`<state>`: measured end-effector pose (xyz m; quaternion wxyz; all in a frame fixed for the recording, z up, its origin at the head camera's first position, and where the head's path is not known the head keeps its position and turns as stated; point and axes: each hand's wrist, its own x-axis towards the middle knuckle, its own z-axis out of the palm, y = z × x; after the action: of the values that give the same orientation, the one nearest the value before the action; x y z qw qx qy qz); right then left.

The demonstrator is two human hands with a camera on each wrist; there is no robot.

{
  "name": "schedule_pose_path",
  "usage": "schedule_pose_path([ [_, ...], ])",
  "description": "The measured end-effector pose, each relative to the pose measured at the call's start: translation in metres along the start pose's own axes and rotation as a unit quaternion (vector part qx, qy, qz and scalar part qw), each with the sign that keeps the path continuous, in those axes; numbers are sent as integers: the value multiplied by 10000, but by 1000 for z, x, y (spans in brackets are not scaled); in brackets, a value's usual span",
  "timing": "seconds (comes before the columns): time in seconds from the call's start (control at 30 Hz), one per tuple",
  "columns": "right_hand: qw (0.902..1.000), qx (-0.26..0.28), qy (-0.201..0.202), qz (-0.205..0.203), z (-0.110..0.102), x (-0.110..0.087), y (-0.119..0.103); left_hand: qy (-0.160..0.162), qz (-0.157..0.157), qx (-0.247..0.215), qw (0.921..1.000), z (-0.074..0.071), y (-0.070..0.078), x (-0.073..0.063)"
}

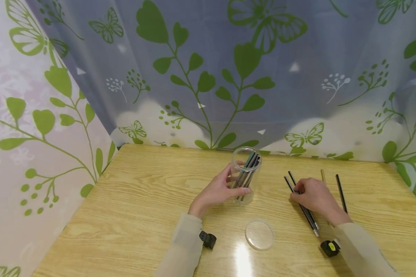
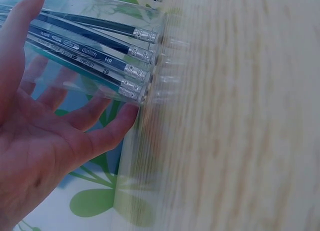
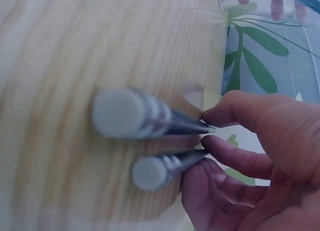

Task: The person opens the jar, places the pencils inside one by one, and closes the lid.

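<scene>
My left hand (image 1: pixel 220 190) grips a clear cylindrical jar (image 1: pixel 250 198) from its left side, thumb across the front. Several dark pencils (image 2: pixel 95 51) and a teal one lean inside it; the left wrist view shows their metal ferrules at the jar's bottom and the markings HB and 2B. Over to the right, my right hand (image 1: pixel 315 196) pinches a dark pencil (image 3: pixel 185 123) between thumb and index finger. A second dark pencil (image 3: pixel 152 173) lies alongside, near the other fingers. Both have white eraser ends pointing toward me.
A round clear lid (image 1: pixel 259 234) lies on the wooden table (image 1: pixel 142 200) in front of the jar. Beyond the right hand lie a black pencil (image 1: pixel 341 194) and a yellowish one (image 1: pixel 323 175), partly hidden. A leaf-patterned curtain (image 1: pixel 194 77) hangs behind the table.
</scene>
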<state>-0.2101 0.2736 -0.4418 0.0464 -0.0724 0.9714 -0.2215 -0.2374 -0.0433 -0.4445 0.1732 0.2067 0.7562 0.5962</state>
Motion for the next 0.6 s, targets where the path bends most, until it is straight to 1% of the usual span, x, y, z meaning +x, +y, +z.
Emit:
schedule_pose_path([
  [0.17,9999,108,74,62,1,1,-1,5,-12,5,10000,0,0,0],
  [0.37,9979,509,78,384,-1,-3,-2,-6,-25,-17,10000,0,0,0],
  [0.47,9964,681,177,476,-7,-4,-3,-21,18,-28,10000,0,0,0],
  [0.6,9941,917,268,515,-19,-7,-9,6,-15,-14,10000,0,1,0],
])
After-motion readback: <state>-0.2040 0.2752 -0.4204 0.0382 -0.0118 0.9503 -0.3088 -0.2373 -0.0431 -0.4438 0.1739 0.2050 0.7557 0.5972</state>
